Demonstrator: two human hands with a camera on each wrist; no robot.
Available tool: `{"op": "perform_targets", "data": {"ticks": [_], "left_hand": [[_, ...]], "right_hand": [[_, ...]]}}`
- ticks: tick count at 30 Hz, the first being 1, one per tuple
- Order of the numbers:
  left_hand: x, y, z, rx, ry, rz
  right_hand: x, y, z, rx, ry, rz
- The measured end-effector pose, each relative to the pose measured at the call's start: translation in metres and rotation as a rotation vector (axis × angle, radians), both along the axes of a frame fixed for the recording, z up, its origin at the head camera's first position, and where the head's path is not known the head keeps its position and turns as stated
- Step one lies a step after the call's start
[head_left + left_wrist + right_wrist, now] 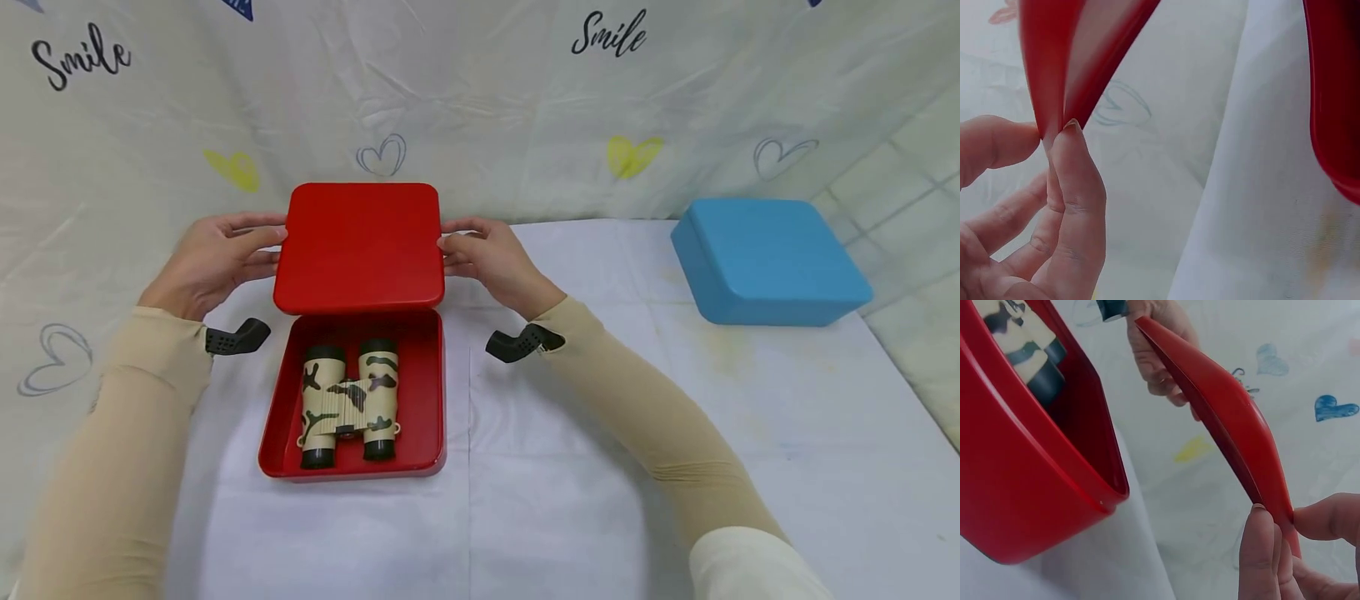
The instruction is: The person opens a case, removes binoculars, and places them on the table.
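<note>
Both hands hold a red lid [360,246] by its opposite short sides, up behind a red box [438,400]. My left hand [225,254] pinches the lid's left edge between thumb and fingers, as the left wrist view shows up close. At the right edge, my right hand [491,258] pinches it the same way. Inside the box lies a pair of camouflage binoculars [348,404] with black ends. In the right wrist view the lid [1229,419] is tilted and apart from the box [1035,481].
A blue box [772,262] stands at the right rear of the table, which has a white cloth [570,517]. Behind the table hangs a pale curtain [487,100] printed with hearts and the word Smile. White tiles [900,225] show at the far right.
</note>
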State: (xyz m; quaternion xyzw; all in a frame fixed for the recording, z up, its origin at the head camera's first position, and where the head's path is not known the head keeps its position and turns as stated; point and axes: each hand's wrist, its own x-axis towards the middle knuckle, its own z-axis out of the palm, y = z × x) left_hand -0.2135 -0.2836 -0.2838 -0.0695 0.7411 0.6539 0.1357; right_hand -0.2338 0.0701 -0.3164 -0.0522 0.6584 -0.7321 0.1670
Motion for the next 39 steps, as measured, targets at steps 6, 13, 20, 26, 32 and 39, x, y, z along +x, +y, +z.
{"op": "perform_targets", "data": {"ticks": [6,13,20,26,32,39], "left_hand": [[-0.008,0.001,-0.006,-0.068,-0.011,-0.019],[-0.016,0.002,-0.017,-0.164,0.001,-0.048],[-0.024,0.004,-0.03,-0.269,0.017,-0.065],[-0.031,0.004,-0.043,-0.342,0.027,-0.101],[-0.031,0.004,-0.052,-0.397,0.016,-0.116],[-0.031,0.007,-0.06,-0.405,-0.019,-0.13]], "right_hand": [[-0.012,-0.003,-0.007,0.027,-0.001,-0.009],[-0.025,-0.006,-0.02,0.05,0.025,-0.016],[-0.036,-0.01,-0.031,0.145,0.015,-0.029],[-0.041,-0.01,-0.043,0.232,-0.005,-0.034],[-0.041,-0.011,-0.052,0.26,0.009,-0.018],[-0.039,-0.011,-0.055,0.275,-0.019,0.02]]}}
